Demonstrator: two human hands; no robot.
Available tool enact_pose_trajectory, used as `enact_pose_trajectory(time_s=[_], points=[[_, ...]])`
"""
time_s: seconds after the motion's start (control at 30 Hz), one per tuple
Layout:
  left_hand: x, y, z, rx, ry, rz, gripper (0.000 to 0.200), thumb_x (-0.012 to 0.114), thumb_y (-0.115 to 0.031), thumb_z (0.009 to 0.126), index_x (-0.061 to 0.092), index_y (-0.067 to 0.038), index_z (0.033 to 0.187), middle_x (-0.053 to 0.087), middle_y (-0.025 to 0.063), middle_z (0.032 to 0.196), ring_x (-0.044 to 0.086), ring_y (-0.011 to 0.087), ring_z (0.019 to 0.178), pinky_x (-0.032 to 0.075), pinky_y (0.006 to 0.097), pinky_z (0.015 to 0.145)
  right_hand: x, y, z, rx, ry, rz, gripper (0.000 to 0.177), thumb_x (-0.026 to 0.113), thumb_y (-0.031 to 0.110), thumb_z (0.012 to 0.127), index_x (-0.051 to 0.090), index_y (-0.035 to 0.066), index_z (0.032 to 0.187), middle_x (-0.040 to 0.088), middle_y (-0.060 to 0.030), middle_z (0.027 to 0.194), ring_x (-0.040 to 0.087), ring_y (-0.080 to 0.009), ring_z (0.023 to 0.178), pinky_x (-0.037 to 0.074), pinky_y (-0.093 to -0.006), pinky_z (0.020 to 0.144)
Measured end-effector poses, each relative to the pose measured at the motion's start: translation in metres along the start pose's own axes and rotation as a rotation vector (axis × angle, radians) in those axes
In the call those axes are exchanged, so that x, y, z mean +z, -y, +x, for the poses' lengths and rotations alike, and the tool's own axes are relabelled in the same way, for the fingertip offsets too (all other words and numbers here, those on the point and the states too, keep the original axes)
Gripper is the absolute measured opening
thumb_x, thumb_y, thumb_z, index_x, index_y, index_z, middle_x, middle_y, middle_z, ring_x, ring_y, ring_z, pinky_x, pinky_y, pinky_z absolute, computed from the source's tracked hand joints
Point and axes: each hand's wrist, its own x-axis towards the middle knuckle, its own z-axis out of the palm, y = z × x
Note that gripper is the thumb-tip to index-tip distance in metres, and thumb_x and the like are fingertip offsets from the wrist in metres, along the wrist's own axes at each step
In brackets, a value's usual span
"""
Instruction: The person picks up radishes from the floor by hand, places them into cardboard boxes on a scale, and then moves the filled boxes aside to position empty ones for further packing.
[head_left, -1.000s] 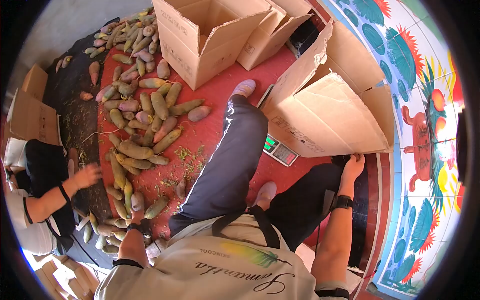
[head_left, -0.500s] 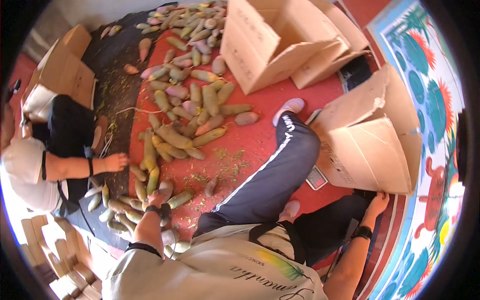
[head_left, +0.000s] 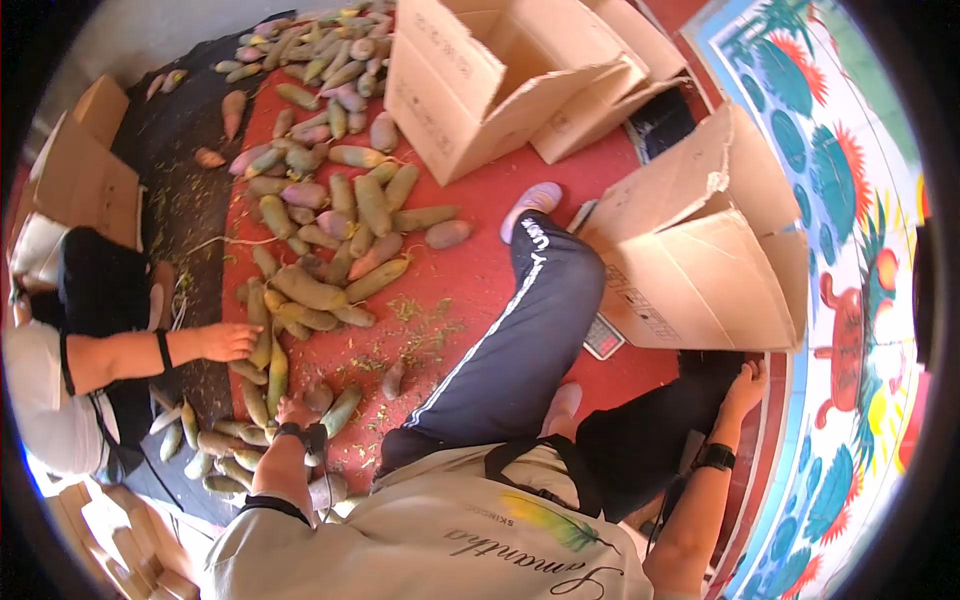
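My left hand (head_left: 294, 411) reaches down among the radishes at the near end of the pile, its fingers spread. Beside its fingertips lies a brownish radish (head_left: 318, 397), and a greener radish (head_left: 343, 409) is just to the right. Whether the fingers touch a radish is hard to make out. My right hand (head_left: 746, 385) hangs by my right knee, close to the lower edge of a tilted cardboard box (head_left: 680, 265). Its fingers are loosely bent and apart, with nothing visible in them.
Many radishes (head_left: 373, 205) spread over the red mat (head_left: 470, 300). A co-worker's hand (head_left: 232, 341) is at the pile's left side. Open cardboard boxes (head_left: 440, 90) stand at the back. A scale (head_left: 603, 337) sits beside the tilted box, near a painted wall (head_left: 840, 300).
The view has shifted, carrying the scene leftward. My left hand has moved from over the brownish radish to its left. The co-worker's hand has come closer to the pile. My right hand stays by the box.
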Motion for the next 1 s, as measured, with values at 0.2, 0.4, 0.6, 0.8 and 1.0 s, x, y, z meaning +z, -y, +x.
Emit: enact_pose_trajectory(time_s=[0.2, 0.4, 0.6, 0.8, 1.0], points=[[0.031, 0.004, 0.038, 0.21, 0.056, 0.02, 0.093, 0.076, -0.041, 0.05, 0.035, -0.001, 0.124, 0.051, 0.019, 0.115, 0.052, 0.0302, 0.106, 0.044, 0.0369, 0.087, -0.025, 0.021, -0.019, -0.025, -0.033, 0.025, 0.038, 0.049, 0.004, 0.081, 0.045, -0.005, 0.118, 0.056, -0.0188, 0.107, 0.055, -0.0267, 0.099, 0.041, -0.0327, 0.087], [0.022, -0.034, 0.016, 0.343, 0.106, -0.062, 0.088, 0.07, -0.044, 0.057, 0.034, -0.007, 0.127, 0.057, 0.0201, 0.108, 0.055, 0.0323, 0.102, 0.044, 0.0381, 0.087, -0.026, 0.012, -0.031, -0.054, -0.09, -0.039, 0.034, 0.049, 0.003, 0.082, 0.047, -0.004, 0.115, 0.058, -0.0162, 0.104, 0.056, -0.0233, 0.097, 0.042, -0.0298, 0.085], [0.023, -0.043, 0.054, 0.472, -0.059, -0.668, 0.064, 0.075, -0.026, 0.057, 0.042, -0.008, 0.109, 0.059, 0.0173, 0.094, 0.058, 0.0301, 0.088, 0.047, 0.037, 0.075, -0.006, -0.022, -0.032, 0.049, -0.052, 0.117, 0.038, 0.046, 0.002, 0.083, 0.042, -0.006, 0.119, 0.054, -0.0203, 0.111, 0.053, -0.0259, 0.103, 0.041, -0.032, 0.088], [-0.142, -0.152, -0.056, 0.731, -0.321, -0.864, 0.062, 0.074, -0.019, 0.061, 0.039, -0.003, 0.11, 0.055, 0.0116, 0.094, 0.052, 0.0197, 0.084, 0.045, 0.0327, 0.073, 0.005, -0.013, -0.036, 0.075, -0.069, 0.325, 0.039, 0.044, 0.001, 0.083, 0.039, -0.006, 0.121, 0.051, -0.0205, 0.116, 0.052, -0.0258, 0.105, 0.04, -0.0323, 0.091], [-0.259, -0.221, -0.169, 0.961, -0.233, -1.475, 0.075, 0.068, -0.026, 0.075, 0.026, 0.0, 0.131, 0.042, 0.0138, 0.123, 0.045, 0.0216, 0.11, 0.036, 0.0356, 0.094, -0.021, -0.001, -0.047, 0.081, -0.141, 0.5, 0.037, 0.043, 0.0, 0.085, 0.04, -0.004, 0.122, 0.049, -0.0184, 0.12, 0.049, -0.0239, 0.109, 0.037, -0.0321, 0.094]])
